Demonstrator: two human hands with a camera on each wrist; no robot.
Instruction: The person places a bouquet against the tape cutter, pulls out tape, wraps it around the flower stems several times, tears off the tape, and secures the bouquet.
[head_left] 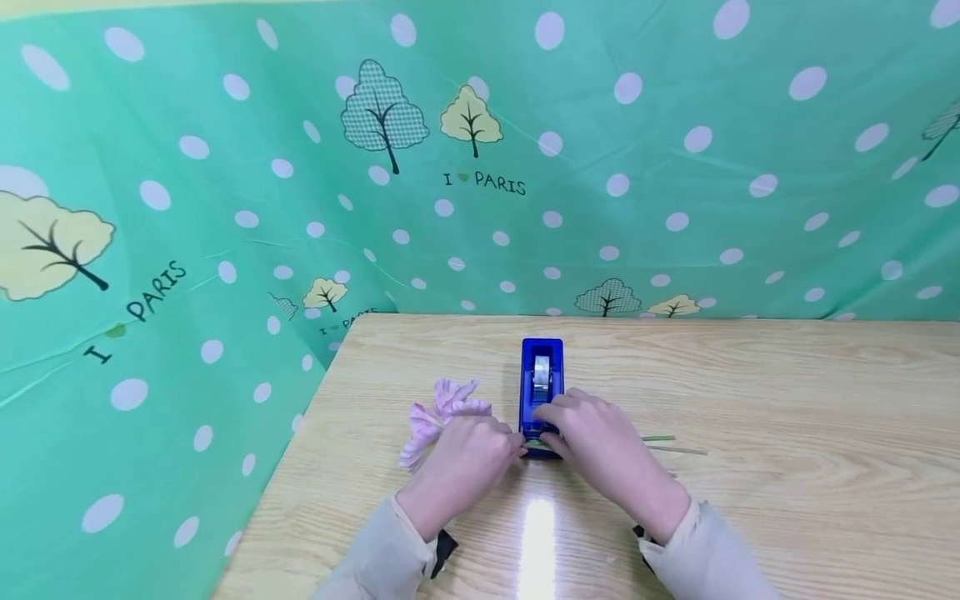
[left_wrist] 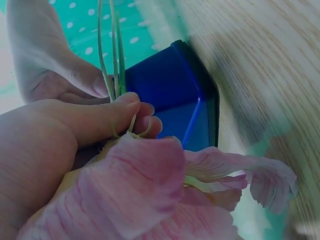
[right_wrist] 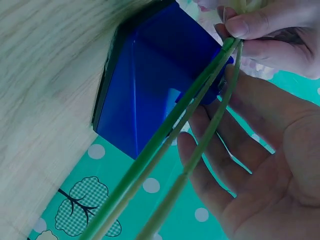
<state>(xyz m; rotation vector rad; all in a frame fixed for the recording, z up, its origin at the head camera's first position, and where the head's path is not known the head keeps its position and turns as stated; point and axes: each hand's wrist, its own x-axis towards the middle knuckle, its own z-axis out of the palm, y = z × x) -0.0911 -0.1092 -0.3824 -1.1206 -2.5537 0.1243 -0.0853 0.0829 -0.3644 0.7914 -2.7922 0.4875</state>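
My left hand pinches the stems of several pink artificial flowers between thumb and fingers, just below the blossoms. Large petals fill the lower part of the left wrist view. The green stems run off to the right, past the front end of a blue tape dispenser. A roll of clear tape sits in it. My right hand is at the dispenser's front end, thumb beside the stems. Its other fingers are spread and loosely bent in the right wrist view.
Both hands work over a light wood-grain table. A green cloth with white dots and printed trees hangs behind it and along the left side.
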